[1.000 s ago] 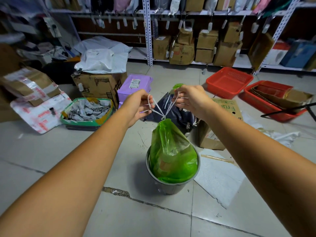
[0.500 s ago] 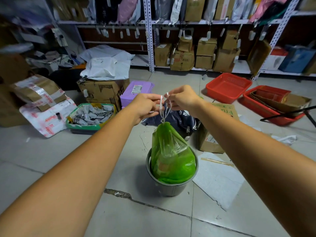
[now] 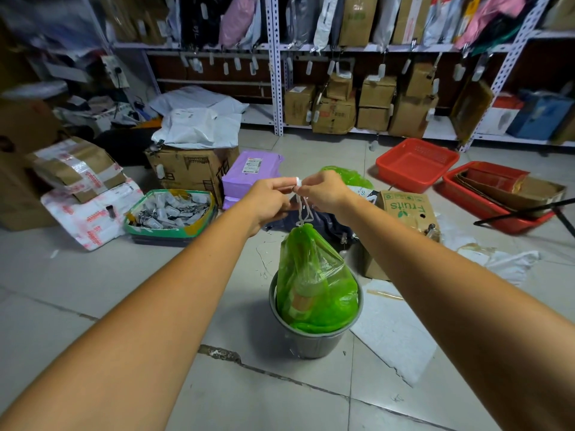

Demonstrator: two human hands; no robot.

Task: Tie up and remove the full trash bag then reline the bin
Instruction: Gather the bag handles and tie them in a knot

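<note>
Behind hands pinching drawstring [image 3: 301, 209], carton [image 3: 406, 209] reads "fruits".

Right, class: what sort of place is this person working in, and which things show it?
Probably a parcel stockroom or small warehouse: white metal shelving stacked with brown cardboard boxes, hanging tagged packages, and a purple labelled mailer parcel on the tiled floor.

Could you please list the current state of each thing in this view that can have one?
green trash bag: cinched shut at the neck, sitting in the bin.
drawstring: pulled up, pinched by both hands.
bin: upright on the floor, holding the bag.
left hand: closed on the drawstring.
right hand: closed on the drawstring.
red basket: on the floor, empty.
</note>
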